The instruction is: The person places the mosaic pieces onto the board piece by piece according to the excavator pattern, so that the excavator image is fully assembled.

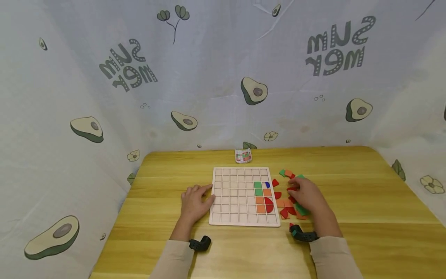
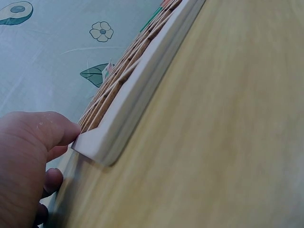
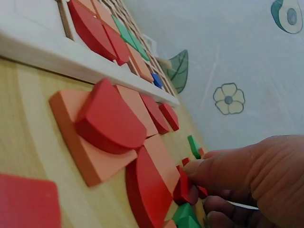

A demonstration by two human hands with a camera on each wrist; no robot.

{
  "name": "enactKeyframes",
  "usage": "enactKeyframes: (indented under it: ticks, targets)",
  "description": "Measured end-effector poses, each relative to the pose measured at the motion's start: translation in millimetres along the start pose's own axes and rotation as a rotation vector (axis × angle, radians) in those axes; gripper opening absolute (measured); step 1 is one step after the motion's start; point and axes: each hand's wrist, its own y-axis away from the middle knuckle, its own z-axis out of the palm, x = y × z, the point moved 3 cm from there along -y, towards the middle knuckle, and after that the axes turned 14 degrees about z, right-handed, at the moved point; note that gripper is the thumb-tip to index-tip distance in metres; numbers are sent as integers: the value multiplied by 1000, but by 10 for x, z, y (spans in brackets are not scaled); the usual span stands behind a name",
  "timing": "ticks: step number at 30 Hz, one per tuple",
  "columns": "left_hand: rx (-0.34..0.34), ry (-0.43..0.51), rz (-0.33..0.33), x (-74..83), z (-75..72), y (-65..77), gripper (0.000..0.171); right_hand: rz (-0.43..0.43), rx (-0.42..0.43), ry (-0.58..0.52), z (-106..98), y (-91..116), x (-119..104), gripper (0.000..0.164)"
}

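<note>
The right hand (image 1: pixel 308 196)'s fingers bend at a smooth red piece (image 3: pixel 183 191); whether they pinch it, I cannot tell. Nearby, thick orange squares (image 1: pixel 280 203) and red quarter-circles (image 3: pixel 111 116) overlap beside the board's right edge. The left hand (image 1: pixel 194 204)'s thumb and index finger, spread, touch the left rim of the pale wooden grid board (image 1: pixel 230 192); wood-grained tabletop (image 1: pixel 240 248) stretches before its near edge.

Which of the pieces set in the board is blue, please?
The blue piece in the rightmost column, beside the upper green square; the others are green, orange or red.
</note>
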Motion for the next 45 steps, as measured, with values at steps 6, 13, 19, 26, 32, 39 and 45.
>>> enactKeyframes:
  ticks: [6,13,19,26,32,39,45]
  targets:
    - [-1,-1,3,1,-1,7,42,35,-24,-6,-23,7,37,39]
    - [8,7,8,1,-1,9,42,43,-39,20,-25,10,25,46]
    - [14,2,12,-8,5,10,42,24,-111,30,-37,35,9,42]
    - [22,7,16,7,-4,11,42,-13,-95,63,-11,31,-5,31]
    - [19,10,21,6,-3,14,42,7,-65,66,15,10,6,38]
    - [14,5,14,-1,6,13,42,-14,-45,74,21,11,-17,35]
    - [13,5,14,-6,2,7,42,-34,-5,48,72,52,-211,33]
